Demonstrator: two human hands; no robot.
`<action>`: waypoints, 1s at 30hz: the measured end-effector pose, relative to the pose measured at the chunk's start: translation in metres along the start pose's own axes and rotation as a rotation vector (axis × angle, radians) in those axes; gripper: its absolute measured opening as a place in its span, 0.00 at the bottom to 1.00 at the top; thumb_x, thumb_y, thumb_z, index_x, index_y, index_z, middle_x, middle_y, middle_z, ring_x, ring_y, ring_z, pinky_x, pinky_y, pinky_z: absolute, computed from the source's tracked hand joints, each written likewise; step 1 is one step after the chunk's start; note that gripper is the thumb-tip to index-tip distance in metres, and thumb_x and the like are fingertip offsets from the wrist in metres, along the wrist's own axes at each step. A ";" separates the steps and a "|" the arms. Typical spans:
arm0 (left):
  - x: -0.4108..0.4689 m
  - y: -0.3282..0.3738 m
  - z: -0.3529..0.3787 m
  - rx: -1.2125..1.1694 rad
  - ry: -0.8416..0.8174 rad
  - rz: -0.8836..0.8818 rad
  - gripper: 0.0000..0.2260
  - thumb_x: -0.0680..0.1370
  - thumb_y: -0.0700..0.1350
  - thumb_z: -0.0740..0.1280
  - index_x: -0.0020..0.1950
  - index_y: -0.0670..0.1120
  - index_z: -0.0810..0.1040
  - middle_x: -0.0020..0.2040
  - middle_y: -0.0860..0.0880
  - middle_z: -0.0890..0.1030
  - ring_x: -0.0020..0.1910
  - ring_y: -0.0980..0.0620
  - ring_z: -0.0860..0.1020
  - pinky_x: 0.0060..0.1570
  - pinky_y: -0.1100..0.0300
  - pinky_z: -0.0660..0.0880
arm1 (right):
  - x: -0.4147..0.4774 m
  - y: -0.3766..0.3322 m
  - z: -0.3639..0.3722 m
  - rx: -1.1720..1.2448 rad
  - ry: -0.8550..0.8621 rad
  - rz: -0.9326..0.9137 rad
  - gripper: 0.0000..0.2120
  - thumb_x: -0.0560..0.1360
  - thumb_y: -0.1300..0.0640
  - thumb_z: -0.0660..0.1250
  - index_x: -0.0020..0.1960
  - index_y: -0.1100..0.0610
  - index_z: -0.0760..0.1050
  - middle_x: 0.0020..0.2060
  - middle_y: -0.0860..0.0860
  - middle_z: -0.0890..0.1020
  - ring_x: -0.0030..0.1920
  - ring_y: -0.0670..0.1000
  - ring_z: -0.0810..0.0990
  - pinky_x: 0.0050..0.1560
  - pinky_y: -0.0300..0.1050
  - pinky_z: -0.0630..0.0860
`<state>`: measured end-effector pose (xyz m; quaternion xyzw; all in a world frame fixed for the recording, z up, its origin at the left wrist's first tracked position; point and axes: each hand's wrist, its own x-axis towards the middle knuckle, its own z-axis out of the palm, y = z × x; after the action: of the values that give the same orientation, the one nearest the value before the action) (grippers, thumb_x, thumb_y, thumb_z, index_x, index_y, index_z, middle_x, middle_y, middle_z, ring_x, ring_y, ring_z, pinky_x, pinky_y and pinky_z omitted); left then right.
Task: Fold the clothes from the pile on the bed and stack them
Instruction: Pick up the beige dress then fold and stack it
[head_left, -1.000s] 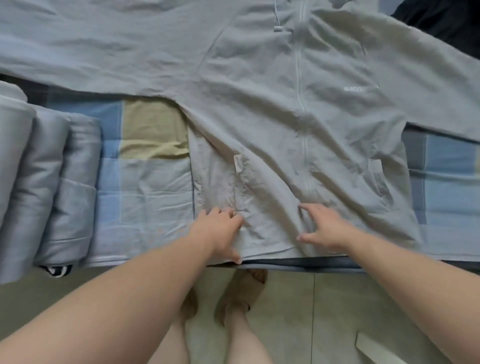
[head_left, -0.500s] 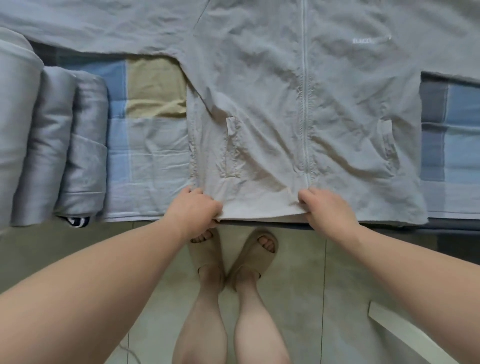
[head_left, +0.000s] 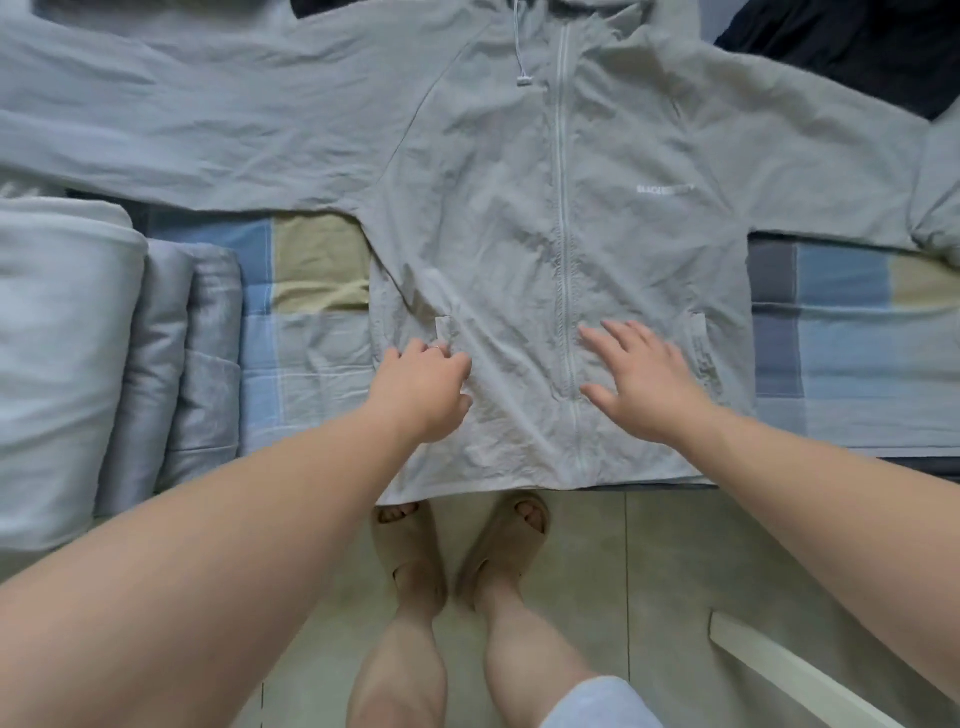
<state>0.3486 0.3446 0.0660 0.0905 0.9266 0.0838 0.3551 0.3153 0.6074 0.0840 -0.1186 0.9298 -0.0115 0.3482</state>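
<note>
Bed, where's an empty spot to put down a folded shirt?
Two bare patches of checked sheet: one between the rolled bedding and the jacket, one right of the jacket, under its sleeve. The middle is crowded: the jacket lies there with the left hand and right hand on it.

Three folded grey-blue quilts (head_left: 166, 364) lie side by side at nine o'clock (ends toward the floor). At six o'clock, beige slippers (head_left: 506, 545) stand on pale floor tiles (head_left: 649, 561); a white bar (head_left: 779, 667) slants at five o'clock.
</note>
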 end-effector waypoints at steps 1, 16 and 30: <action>0.008 0.003 -0.014 0.003 0.037 -0.004 0.17 0.82 0.55 0.60 0.68 0.51 0.72 0.69 0.48 0.73 0.67 0.44 0.68 0.63 0.48 0.66 | 0.006 0.003 -0.013 -0.009 0.021 0.023 0.33 0.81 0.41 0.59 0.81 0.42 0.49 0.81 0.49 0.52 0.80 0.55 0.48 0.77 0.61 0.51; 0.155 0.051 -0.216 -0.122 0.176 -0.286 0.20 0.81 0.55 0.61 0.73 0.53 0.68 0.75 0.49 0.67 0.74 0.45 0.63 0.67 0.48 0.62 | 0.119 0.135 -0.215 0.036 0.166 0.031 0.33 0.81 0.38 0.56 0.81 0.40 0.44 0.82 0.46 0.47 0.81 0.53 0.46 0.78 0.60 0.50; 0.458 -0.062 -0.268 -0.430 0.661 -0.189 0.32 0.77 0.59 0.69 0.77 0.48 0.64 0.78 0.47 0.63 0.77 0.42 0.57 0.75 0.47 0.59 | 0.418 0.153 -0.241 0.348 0.353 0.073 0.35 0.79 0.41 0.64 0.81 0.44 0.52 0.80 0.47 0.59 0.79 0.54 0.56 0.76 0.59 0.57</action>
<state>-0.1737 0.3646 -0.0458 -0.1034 0.9565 0.2672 0.0553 -0.1793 0.6459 -0.0191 -0.0193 0.9639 -0.1791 0.1959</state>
